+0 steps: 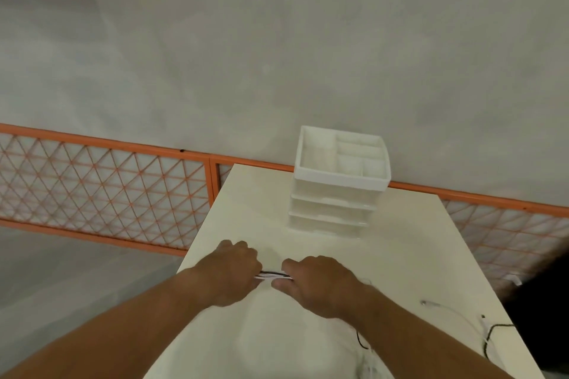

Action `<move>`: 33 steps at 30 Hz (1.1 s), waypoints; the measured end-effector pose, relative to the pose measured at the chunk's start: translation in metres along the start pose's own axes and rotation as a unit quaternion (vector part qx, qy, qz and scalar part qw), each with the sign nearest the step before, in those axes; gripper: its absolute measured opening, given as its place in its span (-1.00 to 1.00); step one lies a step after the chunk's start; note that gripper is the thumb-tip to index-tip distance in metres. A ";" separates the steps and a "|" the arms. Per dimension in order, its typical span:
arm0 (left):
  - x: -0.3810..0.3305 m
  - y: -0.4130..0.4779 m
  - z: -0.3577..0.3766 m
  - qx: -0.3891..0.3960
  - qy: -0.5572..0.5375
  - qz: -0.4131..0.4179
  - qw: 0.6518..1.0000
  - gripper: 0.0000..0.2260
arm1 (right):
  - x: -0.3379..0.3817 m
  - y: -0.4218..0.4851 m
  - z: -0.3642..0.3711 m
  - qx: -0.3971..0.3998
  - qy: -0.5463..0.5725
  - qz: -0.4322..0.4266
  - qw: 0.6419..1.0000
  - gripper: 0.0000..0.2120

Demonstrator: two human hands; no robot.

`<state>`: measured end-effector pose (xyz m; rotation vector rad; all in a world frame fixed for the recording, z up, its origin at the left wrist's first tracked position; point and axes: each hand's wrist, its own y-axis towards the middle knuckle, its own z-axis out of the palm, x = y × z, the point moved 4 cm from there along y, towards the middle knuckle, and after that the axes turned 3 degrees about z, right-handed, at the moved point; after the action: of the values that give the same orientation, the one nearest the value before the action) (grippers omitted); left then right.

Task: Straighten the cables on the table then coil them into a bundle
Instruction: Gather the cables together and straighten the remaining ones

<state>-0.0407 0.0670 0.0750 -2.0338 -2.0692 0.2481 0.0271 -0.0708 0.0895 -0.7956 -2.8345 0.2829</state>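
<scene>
The only view, a wide-angle camera worn on the person's head, sits close above the near edge of the table point(400, 255) and faces forward and down along its length to the far edge and the grey wall point(277, 40) behind it.

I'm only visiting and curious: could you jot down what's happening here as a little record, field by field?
doer: a person with bare hands, no robot
left hand: fingers curled round the cables
right hand: grips the same cables, close beside the left
cables: black and white strands, pulled straight between both hands
loose ends: trail over the table's right side
table: white
drawer organizer: white, at the far edge
bundle: none visible yet
</scene>
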 end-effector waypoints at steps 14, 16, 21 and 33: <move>-0.051 0.015 -0.040 0.092 -0.081 -0.028 0.992 -0.75 | -0.007 -0.016 -0.022 -0.021 -0.113 -0.045 0.992 -0.80; -0.054 0.016 -0.040 0.054 -0.103 -0.024 0.993 -0.74 | -0.016 -0.018 -0.026 -0.016 -0.091 0.001 0.996 -0.84; -0.063 0.019 -0.048 -0.090 -0.104 -0.062 0.989 -0.80 | -0.040 -0.016 -0.036 -0.020 0.016 0.135 0.991 -0.78; -0.055 0.024 -0.070 -0.160 -0.085 -0.101 0.978 -0.85 | -0.059 -0.005 -0.050 -0.116 0.091 0.190 0.971 -0.76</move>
<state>0.0022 0.0098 0.1328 -2.0084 -2.5441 0.0572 0.0851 -0.0996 0.1318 -1.3416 -2.5555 -0.0737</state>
